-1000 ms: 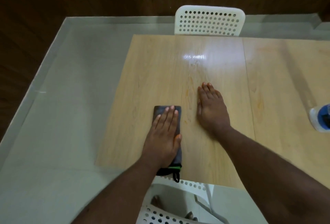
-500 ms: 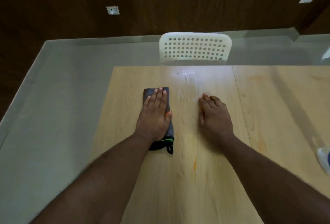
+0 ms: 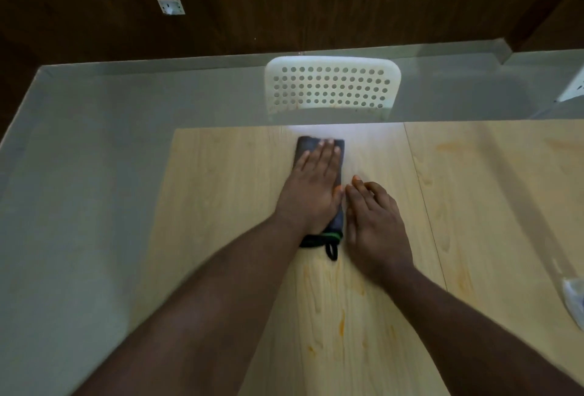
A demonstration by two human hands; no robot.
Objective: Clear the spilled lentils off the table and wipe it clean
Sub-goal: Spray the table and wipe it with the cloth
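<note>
A folded dark grey cloth (image 3: pixel 305 147) with a green edge and a black loop lies on the light wooden table (image 3: pixel 221 206), near its far edge. My left hand (image 3: pixel 311 188) presses flat on the cloth with straight fingers. Just to the right, my right hand (image 3: pixel 374 225) rests flat on the bare wood, beside the cloth. Faint orange smears (image 3: pixel 341 326) mark the wood closer to me. No lentils are visible.
A white perforated chair (image 3: pixel 331 87) stands tucked at the table's far edge. A pale object (image 3: pixel 573 297) sits at the right border of the view. Grey floor lies left of the table, with a dark wooden wall behind.
My left hand has pushed the cloth away from me toward the table's far edge and to the right. My right hand now lies right beside the cloth.
</note>
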